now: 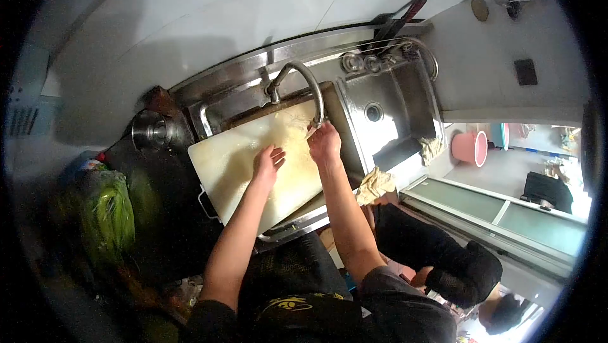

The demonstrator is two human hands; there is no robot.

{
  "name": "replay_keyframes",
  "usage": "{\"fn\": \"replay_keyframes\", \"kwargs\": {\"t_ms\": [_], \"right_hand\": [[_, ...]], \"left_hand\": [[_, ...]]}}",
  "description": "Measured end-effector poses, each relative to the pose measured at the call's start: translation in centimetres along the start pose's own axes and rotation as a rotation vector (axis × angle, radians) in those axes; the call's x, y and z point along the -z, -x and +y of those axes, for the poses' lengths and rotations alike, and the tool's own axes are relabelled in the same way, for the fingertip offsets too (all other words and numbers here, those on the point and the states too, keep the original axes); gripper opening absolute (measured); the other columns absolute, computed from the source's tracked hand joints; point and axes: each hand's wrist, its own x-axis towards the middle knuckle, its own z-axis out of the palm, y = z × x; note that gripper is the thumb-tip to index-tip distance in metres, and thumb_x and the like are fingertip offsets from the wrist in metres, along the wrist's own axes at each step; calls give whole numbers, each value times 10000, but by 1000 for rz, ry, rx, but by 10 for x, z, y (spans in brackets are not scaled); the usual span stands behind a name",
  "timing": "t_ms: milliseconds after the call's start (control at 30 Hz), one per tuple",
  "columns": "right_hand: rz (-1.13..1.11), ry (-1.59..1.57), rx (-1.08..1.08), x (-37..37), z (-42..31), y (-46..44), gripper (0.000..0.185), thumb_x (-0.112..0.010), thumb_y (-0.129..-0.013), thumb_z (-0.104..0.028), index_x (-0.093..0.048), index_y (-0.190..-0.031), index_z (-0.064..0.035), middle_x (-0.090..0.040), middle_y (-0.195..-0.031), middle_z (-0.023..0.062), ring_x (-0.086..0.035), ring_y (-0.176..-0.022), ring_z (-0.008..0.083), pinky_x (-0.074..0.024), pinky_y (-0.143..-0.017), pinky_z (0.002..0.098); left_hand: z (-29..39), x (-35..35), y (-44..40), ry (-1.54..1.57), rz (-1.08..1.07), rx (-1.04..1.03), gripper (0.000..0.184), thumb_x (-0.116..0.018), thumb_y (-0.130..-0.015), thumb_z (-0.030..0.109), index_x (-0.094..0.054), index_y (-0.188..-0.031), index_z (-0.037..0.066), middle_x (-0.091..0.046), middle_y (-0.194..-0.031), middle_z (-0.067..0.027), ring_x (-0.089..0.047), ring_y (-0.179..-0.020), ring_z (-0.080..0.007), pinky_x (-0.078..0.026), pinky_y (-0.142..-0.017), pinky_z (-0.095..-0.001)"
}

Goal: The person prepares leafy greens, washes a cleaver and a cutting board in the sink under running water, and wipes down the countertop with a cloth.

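A large white cutting board [218,159] lies tilted across the left sink basin. Above its right part curves a metal faucet [310,80], its spout pointing down. My right hand [324,143] is right under the spout with its fingers curled in. Something thin and pale shows at its fingertips, too small to name. Over the middle of the board is my left hand [268,163], fingers loosely bent and apart, holding nothing. The board has a yellowish wet-looking patch near the spout.
The right sink basin [399,99] has a drain. Cloths [376,185] lie on the sink's front edge. A steel pot [151,131] and bagged green vegetables [111,210] are at left. A dark-handled knife or cleaver [399,23] leans behind. Another person [437,251] bends at lower right.
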Motion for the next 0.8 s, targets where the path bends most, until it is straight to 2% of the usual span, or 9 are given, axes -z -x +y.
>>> {"fn": "replay_keyframes", "kwargs": {"t_ms": [100, 200, 267, 300, 433, 500, 600, 667, 800], "right_hand": [[95, -68, -137, -60, -1, 23, 384, -308, -960, -227, -548, -1065, 54, -589, -1077, 209, -588, -946, 290, -477, -818, 348], [241, -26, -163, -75, 3, 28, 437, -297, -979, -292, -539, -1108, 47, -588, -1084, 206, -598, -918, 312, -495, -797, 364], [-333, -60, -208, -39, 6, 16, 458, -304, -990, -373, -548, -1085, 2, -616, -1021, 175, -614, -914, 322, -518, -792, 386], [84, -44, -271, -73, 0, 28, 417, -331, -987, -334, -573, -1005, 5, -626, -917, 152, -611, -806, 264, -506, -775, 394], [132, 52, -308, -40, 12, -12, 396, -426, -969, -428, -591, -891, -76, -639, -749, 70, -607, -553, 222, -453, -463, 310], [200, 1241, 150, -60, 19, -10, 349, -425, -960, -308, -592, -864, -16, -635, -753, 121, -619, -633, 259, -498, -556, 384], [76, 1633, 648, -48, 55, -17, 287, -504, -901, -284, -639, -798, -53, -650, -835, 144, -630, -732, 334, -502, -638, 450], [-436, 1697, 804, -34, 67, -30, 408, -487, -924, -318, -521, -1235, -56, -511, -1262, 219, -464, -1191, 384, -378, -992, 470], [-542, 2273, 854, 39, 44, -67, 592, -448, -925, -426, -386, -1355, -24, -419, -1340, 181, -396, -1248, 333, -302, -1059, 432]], "left_hand": [[-35, 7, -68, 391, -486, 151, 167, -496, -940, 216, -545, -957, 58, -641, -906, -87, -633, -843, -196, -507, -763, -329], [-19, -63, -43, 484, -111, 56, 197, -439, -931, 193, -574, -930, 49, -650, -856, -97, -627, -887, -216, -501, -811, -345], [-17, -77, -43, 390, -484, 143, 276, -437, -935, 248, -596, -946, 22, -654, -892, -163, -619, -930, -276, -483, -874, -405], [-2, -102, -13, 287, -641, 133, 330, -443, -937, 289, -608, -960, 5, -655, -914, -205, -614, -948, -311, -472, -907, -439], [-10, -90, -35, 292, -755, 154, 398, -425, -946, 333, -599, -1040, -12, -642, -987, -249, -606, -981, -331, -462, -931, -449], [-9, -89, -27, 273, -385, -73, 360, -440, -938, 313, -583, -1022, -7, -633, -1042, -187, -623, -944, -304, -514, -841, -429], [-5, -65, -8, 241, -35, -282, 337, -435, -972, 273, -565, -1175, 37, -585, -1175, -96, -544, -1103, -221, -419, -976, -341], [5, -6, 0, -120, 113, -417, 364, -481, -965, 267, -538, -1230, 25, -542, -1267, -81, -469, -1213, -194, -344, -1040, -312], [53, 38, 80, -464, 131, -701, 307, -490, -966, 213, -583, -1160, -6, -567, -1246, -121, -544, -1126, -197, -414, -958, -323]]}}
